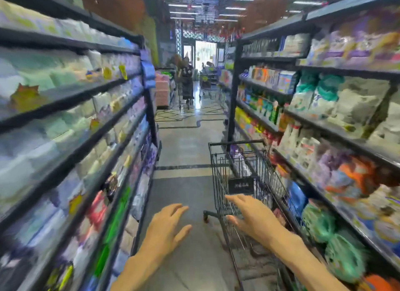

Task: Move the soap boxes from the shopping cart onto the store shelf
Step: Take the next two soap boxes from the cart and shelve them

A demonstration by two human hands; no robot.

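A dark wire shopping cart (218, 173) stands in the aisle, close against the right store shelf (324, 126). Pale purple packs (239, 158), blurred, lie inside the cart; I cannot tell if they are the soap boxes. My right hand (253, 215) reaches forward with straight fingers over the cart's near end and holds nothing. My left hand (168, 223) hangs open over the floor, left of the cart, fingers spread, holding nothing. The whole view is blurred by motion.
Stocked shelves (71, 122) line the left side of the aisle too. A grey tiled floor (186, 143) runs between them. Far down the aisle a person (187, 83) stands by other carts near a bright doorway.
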